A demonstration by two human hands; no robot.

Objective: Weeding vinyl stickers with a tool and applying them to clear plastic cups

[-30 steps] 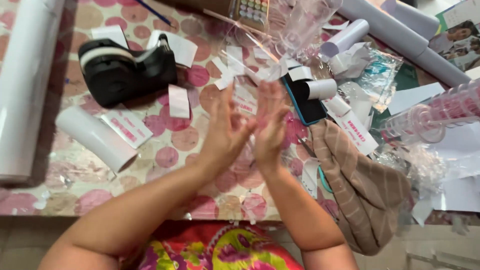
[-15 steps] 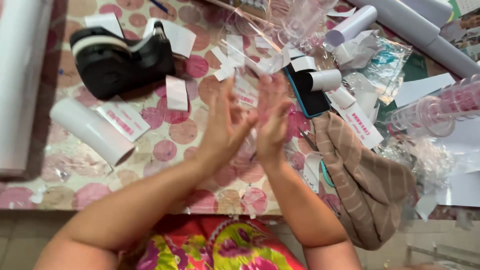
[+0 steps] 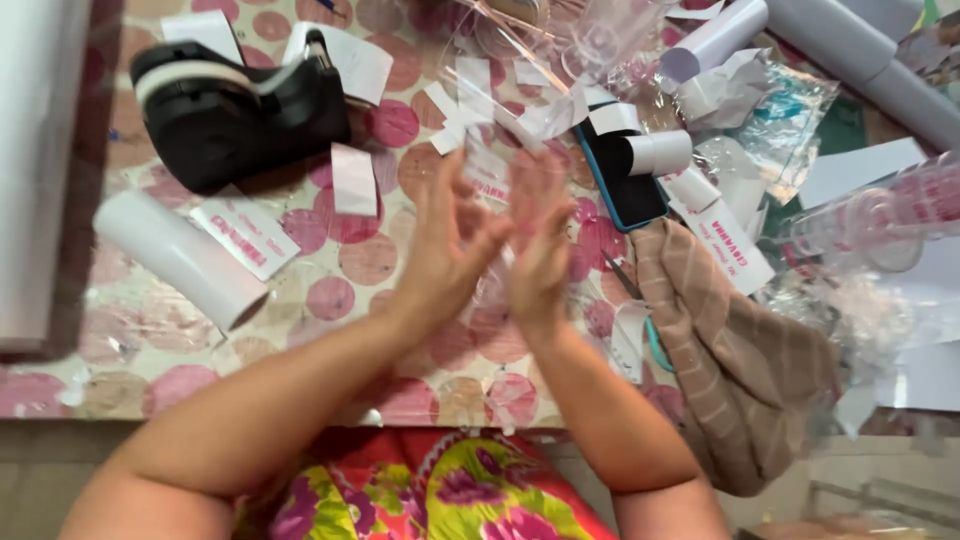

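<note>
Two hands raised over a cluttered table

We see a black tape dispenser far left, a white paper roll nearer, and a dark phone with a blue edge just right of the hands. A striped brown cloth lies near right. Our left hand and right hand face each other, fingers spread, pressing a blurred clear plastic sheet between them above the pink-dotted tablecloth.

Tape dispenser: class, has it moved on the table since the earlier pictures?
No. The black tape dispenser still sits just above the white tube; only the view shifted slightly.
</note>
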